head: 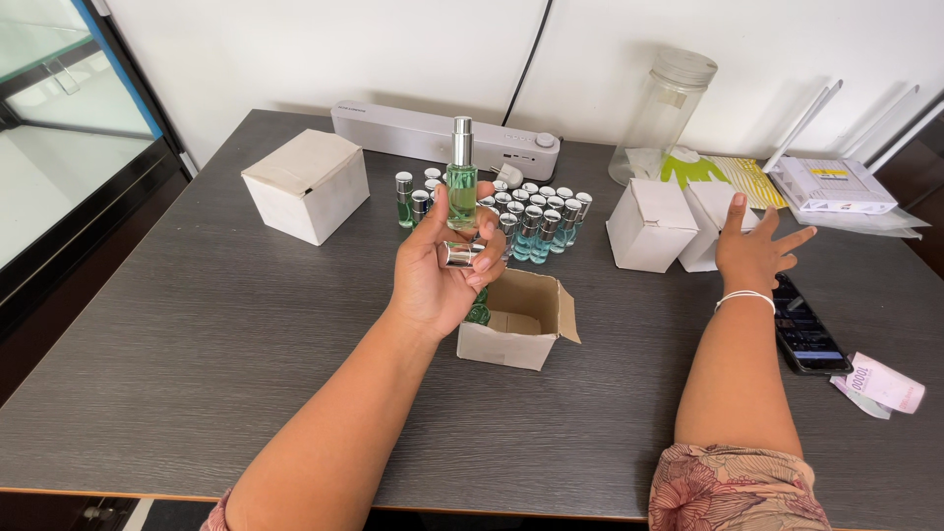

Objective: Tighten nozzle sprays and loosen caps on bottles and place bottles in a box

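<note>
Your left hand (442, 270) is raised over the dark surface (197, 334), closed around a small spray bottle of green liquid (461, 187) held upright, its bare pump nozzle pointing up. A silver cap (460, 255) is tucked under the fingers of the same hand, off the bottle. Just below that hand an open cardboard box (521, 320) lies on the surface, flaps spread.

Your right hand (752, 251) is empty, fingers spread wide, reaching toward 2 small white boxes (654, 226) standing side by side near the back. A dark phone (801, 329) lies just beside that wrist, with banknotes (880, 383) further right.

Behind the raised bottle a cluster of small capped bottles (536, 221) stands together, most with blue liquid, a few green at the left. A larger white box (307, 185) sits apart to the left.

By the look of it, you are at the stage of fetching a box for the bottle in hand. The next move seems to call for closing the right hand on 1 white box without knocking its neighbour, while keeping the bottle upright and the loose cap pinned.
</note>
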